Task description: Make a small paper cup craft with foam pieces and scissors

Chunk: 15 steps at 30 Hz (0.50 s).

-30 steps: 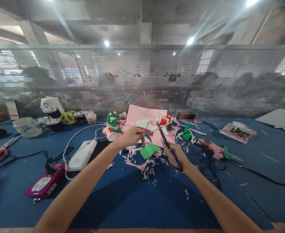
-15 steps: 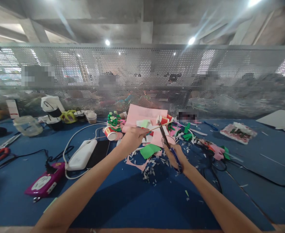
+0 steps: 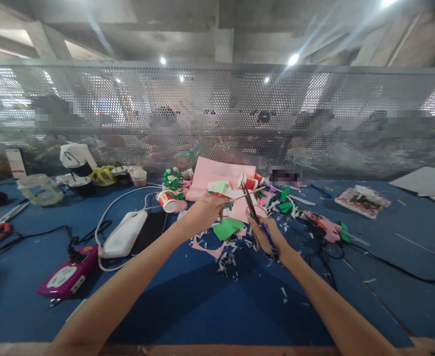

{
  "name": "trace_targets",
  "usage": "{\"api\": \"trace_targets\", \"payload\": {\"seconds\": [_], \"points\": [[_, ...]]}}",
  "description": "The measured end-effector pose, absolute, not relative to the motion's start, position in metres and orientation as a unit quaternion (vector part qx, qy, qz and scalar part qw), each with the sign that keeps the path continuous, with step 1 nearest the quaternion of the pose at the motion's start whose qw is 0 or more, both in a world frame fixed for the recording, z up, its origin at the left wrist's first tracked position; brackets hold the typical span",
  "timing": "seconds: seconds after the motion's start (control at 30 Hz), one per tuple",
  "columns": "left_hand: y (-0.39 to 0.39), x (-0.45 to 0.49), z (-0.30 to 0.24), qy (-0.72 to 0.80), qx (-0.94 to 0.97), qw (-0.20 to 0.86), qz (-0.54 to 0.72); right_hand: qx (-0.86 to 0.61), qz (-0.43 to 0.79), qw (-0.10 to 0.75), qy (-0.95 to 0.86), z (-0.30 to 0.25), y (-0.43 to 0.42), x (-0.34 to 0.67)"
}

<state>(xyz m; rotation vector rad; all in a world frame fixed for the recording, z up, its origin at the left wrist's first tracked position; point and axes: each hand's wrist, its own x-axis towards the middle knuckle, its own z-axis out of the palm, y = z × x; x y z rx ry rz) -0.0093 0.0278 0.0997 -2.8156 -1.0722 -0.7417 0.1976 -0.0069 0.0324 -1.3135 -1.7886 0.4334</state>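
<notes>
In the head view, we saw 2 bare hands working above a blue table (image 3: pixel 202 316). We had the left hand (image 3: pixel 201 213) pinching a thin stick (image 3: pixel 256 191) with its fingers drawn together, and the stick pointed across to the right. The right hand (image 3: pixel 265 236) had its fingers curled around the handles of the scissors (image 3: pixel 248 201), whose blades pointed up and away, crossing the stick near its far end; we could not tell whether the metal touched it. Below and between the hands we saw a green paper piece (image 3: pixel 229 229), with white scraps (image 3: pixel 225 262) scattered nearer to us. Behind them stood a large pink sheet (image 3: pixel 221 173), between a red-and-white cup (image 3: pixel 167 201) tipped over on the left and another paper cup (image 3: pixel 247 182) on the right. Left of the left forearm, we saw a white power bank (image 3: pixel 125 233) and a purple power strip (image 3: pixel 69 273).
</notes>
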Motion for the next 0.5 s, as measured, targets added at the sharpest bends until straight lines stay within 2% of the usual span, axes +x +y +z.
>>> {"api": "trace_targets", "payload": {"seconds": [0.13,0.37,0.43,0.5], "points": [[0.024,-0.008,0.102,-0.362,-0.905,-0.001,-0.225,-0.527,0.169,0.414,-0.723,0.035,-0.007,0.199],[0.021,-0.011,0.111,-0.37,-0.879,-0.149,-0.262,-0.513,0.16,0.428,-0.726,0.031,-0.004,0.202],[0.02,-0.011,0.112,-0.371,-0.885,-0.128,-0.25,-0.51,0.157,0.426,-0.731,0.03,-0.004,0.202],[0.019,-0.01,0.111,-0.383,-0.894,-0.05,-0.228,-0.513,0.158,0.425,-0.729,0.03,-0.004,0.201]]}}
